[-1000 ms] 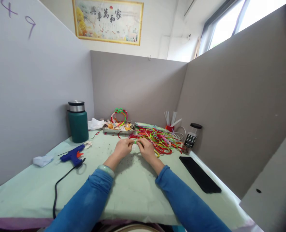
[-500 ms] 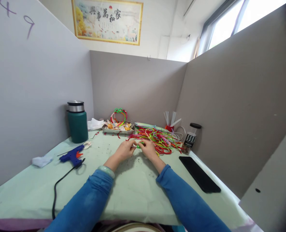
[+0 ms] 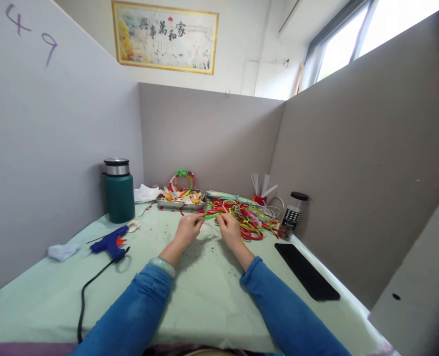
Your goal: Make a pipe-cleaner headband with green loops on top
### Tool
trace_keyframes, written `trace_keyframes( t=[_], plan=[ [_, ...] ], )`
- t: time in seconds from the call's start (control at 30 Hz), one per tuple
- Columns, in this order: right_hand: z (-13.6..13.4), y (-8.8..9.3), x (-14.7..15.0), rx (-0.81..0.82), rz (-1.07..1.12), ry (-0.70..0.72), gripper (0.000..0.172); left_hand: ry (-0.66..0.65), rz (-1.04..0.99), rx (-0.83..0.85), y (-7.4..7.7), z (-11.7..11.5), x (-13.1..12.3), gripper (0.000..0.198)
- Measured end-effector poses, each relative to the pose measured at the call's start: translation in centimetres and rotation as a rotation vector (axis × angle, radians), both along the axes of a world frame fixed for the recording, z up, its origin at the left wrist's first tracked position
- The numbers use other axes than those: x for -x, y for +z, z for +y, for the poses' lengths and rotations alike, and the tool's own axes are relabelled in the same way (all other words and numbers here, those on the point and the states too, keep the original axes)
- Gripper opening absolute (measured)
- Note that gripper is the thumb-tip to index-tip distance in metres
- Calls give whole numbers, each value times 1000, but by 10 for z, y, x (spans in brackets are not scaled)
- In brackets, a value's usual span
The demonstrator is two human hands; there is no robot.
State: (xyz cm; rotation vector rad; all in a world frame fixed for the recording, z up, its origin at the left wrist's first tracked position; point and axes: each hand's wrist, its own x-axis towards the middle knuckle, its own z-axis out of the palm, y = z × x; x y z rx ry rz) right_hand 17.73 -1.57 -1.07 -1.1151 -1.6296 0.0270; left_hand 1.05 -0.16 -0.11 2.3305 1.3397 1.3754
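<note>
Between my two hands a short bright green pipe cleaner (image 3: 211, 216) is stretched roughly level above the table. My left hand (image 3: 189, 229) pinches its left end between thumb and fingers. At the other end, the fingers of my right hand (image 3: 228, 230) are closed on it. Just behind my hands lies a tangled pile of red, green, pink and yellow pipe cleaners (image 3: 249, 212). A headband-like ring of coloured pipe cleaners (image 3: 182, 173), topped with green loops, stands in a metal tray (image 3: 180, 204) of small flat pieces.
On the left are a blue glue gun (image 3: 110, 242) with a black cord, a green thermos (image 3: 119, 193) and a crumpled white cloth (image 3: 63, 251). To the right lie a black phone-like slab (image 3: 307, 272), a clear jar (image 3: 292, 216) and a red holder of glue sticks (image 3: 259, 200). Grey partitions enclose the table.
My hands have moved slightly apart, and more of the green pipe cleaner shows between them. The view has tilted up a little.
</note>
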Motion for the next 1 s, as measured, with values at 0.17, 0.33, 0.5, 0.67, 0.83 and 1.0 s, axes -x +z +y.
trace_keyframes(
  t=[0.17, 0.33, 0.5, 0.67, 0.83, 1.0],
  plan=[
    [0, -6, 6, 9, -63, 159, 20, 24, -64, 86, 4, 1, 2, 25],
    [1, -12, 13, 60, -54, 217, 23, -18, -66, 173, 6, 0, 2, 27],
    [1, -13, 19, 118, -80, 197, 13, -53, -51, 205, 8, -2, 2, 28],
    [1, -10, 17, 86, 10, 153, 15, -121, -67, 213, 7, -1, 0, 30],
    [-2, -11, 16, 125, -43, 189, 17, -40, 6, 149, 5, -1, 1, 28],
    [-8, -9, 18, 40, -147, 188, 14, 39, 138, 24, 2, -2, 3, 28]
  ],
)
